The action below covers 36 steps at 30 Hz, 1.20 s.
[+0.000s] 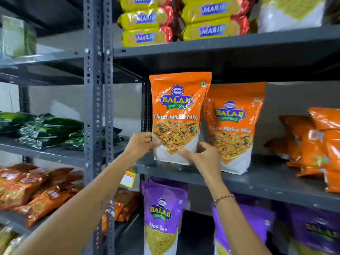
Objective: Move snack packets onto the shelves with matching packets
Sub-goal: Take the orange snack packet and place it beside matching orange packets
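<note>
- Grey steel racks; middle shelf carries one standing orange packet.
- My left hand and right hand pinch the lower corners of a matching packet, upright, its base at the shelf's front edge.
- To do well: seat base flat, slide back level with twin, label forward, then let go.

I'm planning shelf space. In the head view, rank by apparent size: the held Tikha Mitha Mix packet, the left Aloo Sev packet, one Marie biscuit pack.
1. Tikha Mitha Mix packet, though nearness may flatter it.
2. Aloo Sev packet, bottom cut off.
3. Marie biscuit pack.
</note>
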Tool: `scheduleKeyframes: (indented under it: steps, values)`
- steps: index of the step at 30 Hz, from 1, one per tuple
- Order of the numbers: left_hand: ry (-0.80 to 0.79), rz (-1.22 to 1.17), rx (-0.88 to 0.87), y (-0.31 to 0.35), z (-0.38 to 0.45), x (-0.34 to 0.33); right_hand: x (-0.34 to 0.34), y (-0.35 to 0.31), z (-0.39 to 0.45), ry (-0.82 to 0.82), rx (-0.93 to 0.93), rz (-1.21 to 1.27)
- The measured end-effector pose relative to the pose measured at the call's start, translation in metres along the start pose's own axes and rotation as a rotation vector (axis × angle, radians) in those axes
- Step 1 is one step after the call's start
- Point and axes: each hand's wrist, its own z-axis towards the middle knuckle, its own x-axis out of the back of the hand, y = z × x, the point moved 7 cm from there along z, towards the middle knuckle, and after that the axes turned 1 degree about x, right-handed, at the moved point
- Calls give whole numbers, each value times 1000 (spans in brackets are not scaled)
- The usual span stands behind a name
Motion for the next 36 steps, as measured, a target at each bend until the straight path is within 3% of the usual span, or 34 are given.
scheduleKeyframes:
  steps: [9, 15, 36]
  values:
    - [-15, 7, 45, -50, 37, 20, -47, 23, 24, -53, -10, -140]
    - [-62, -19, -18, -56, 52, 14, -51, 24, 32, -45, -80, -279]
    - [-131, -52, -62, -74, 59, 17, -72, 33, 31, -125, -273, -384]
